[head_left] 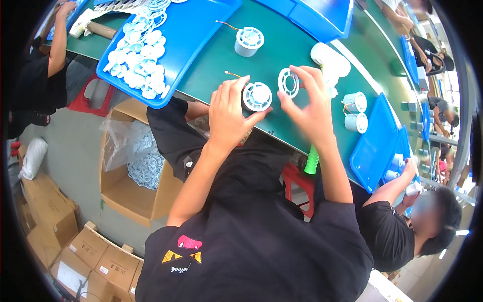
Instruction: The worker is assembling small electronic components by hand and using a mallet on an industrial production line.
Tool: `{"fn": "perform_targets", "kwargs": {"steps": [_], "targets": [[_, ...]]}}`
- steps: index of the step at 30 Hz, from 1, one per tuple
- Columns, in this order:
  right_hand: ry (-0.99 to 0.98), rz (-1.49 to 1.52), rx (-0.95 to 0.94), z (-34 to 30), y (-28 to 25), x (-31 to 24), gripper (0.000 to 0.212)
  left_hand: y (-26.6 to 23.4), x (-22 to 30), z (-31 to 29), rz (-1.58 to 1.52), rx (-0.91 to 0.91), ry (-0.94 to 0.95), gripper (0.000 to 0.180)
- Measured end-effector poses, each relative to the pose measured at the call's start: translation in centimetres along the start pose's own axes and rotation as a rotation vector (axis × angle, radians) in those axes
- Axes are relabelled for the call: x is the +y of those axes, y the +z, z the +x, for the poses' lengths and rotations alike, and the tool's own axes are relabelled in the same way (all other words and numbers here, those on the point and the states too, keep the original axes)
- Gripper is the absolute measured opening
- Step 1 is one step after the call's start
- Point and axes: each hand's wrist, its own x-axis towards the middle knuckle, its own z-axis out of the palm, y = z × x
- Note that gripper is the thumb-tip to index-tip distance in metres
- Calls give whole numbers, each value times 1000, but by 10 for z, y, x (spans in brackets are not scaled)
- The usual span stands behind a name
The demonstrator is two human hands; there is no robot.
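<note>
My left hand (227,113) is wrapped around a small white cylindrical motor unit (257,96) with a slotted round top and a short wire, at the table's near edge. Between the thumb and fingers of my right hand (313,103) is a white slotted plastic ring (288,83), held up beside the unit and apart from it. A second white motor unit (249,42) with a wire stands farther back on the green table (211,70).
A blue tray (186,55) of white rings and discs lies to the left, a blue bin (322,20) at the back. Two more units (355,122) and a white bundle (329,60) sit to the right. A green-handled tool (312,161) is at the table edge. A co-worker (402,226) sits at right.
</note>
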Motion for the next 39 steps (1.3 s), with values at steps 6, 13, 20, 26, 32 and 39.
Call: {"fn": "perform_targets", "kwargs": {"steps": [6,13,20,26,32,39], "targets": [[-177,122,-203,-7,22,-18,63,2,-5,-6,-7,0,27,77],[-252,39,-239,-5,19,-26,58,2,-4,-9,-60,5,18,76],[-237,8,-193,-4,22,-28,55,0,2,-4,-59,25,-5,73],[-189,-10,-184,-2,23,-35,53,4,1,-8,-57,38,-18,71],[-75,15,-198,-5,21,-38,53,4,6,-10,-61,35,-36,70],[-43,-5,-122,-8,28,-41,55,8,6,-12,-79,79,-44,77]]}}
